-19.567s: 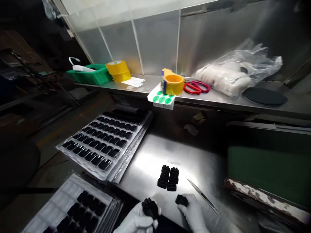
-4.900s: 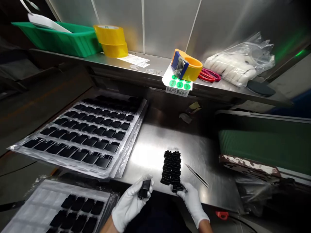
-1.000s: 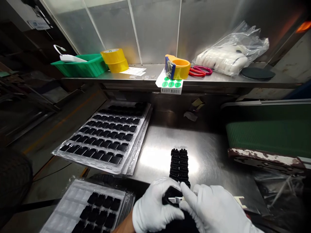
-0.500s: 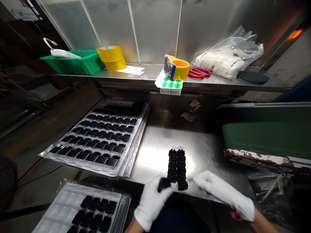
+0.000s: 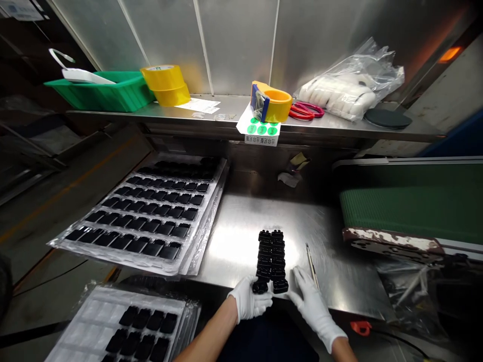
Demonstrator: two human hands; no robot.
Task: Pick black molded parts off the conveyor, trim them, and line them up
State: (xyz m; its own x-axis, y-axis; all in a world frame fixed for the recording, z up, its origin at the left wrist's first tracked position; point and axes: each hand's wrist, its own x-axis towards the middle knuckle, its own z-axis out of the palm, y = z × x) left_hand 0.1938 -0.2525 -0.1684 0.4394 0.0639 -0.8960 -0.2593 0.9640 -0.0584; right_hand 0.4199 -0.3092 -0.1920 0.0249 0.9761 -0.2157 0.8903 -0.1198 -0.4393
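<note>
Two side-by-side rows of black plastic parts stand on the steel table. My left hand, in a white glove, is at the near end of the left row, its fingers around the nearest black part. Just right of the rows, my gloved right hand rests at the table edge with fingers apart and nothing in it. A thin pen-like tool lies on the table beside its fingertips.
Stacked trays of black parts lie at left, with a part-filled tray below. A green conveyor is at right. The back shelf holds a green basket, yellow tape, red scissors and bagged white gloves.
The black part from my left hand now stands at the near end of the left row. My right hand has moved nearer the rows, and the pen-like tool now shows on the table.
</note>
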